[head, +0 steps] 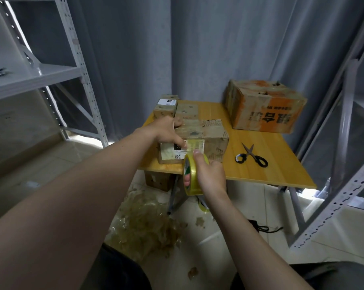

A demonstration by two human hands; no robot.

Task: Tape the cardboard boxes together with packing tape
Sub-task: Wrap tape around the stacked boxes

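Grey curtains [197, 49] hang behind a yellow wooden worktop [271, 170], with two metal shelving racks, one to the left [41, 76] and one to the right [344, 126].

Four cardboard boxes stand on the worktop. The near box [210, 141] sits at the front edge. Two small boxes, one with a white label [166, 105] and one plain [187, 110], stand close behind it. One large orange-printed box [264, 109] stands at the far right corner, well apart. A fifth box [159, 181] sits on the floor under the worktop.

The left hand [166, 130] holds the near box over its top front edge, fingers [178, 123] on the top and thumb pressing a clear strip of tape [192, 146] onto the front face. The right hand [211, 176] grips the one tape roll [194, 188] just in front of that face, thumb on the rim and fingers curled through the core. The strip runs from the roll to the box.

One pair of black-handled scissors [252, 157] lies on the worktop to the right of the near box. A pile of crumpled used tape [143, 225] and a black cable [262, 228] lie on the floor.
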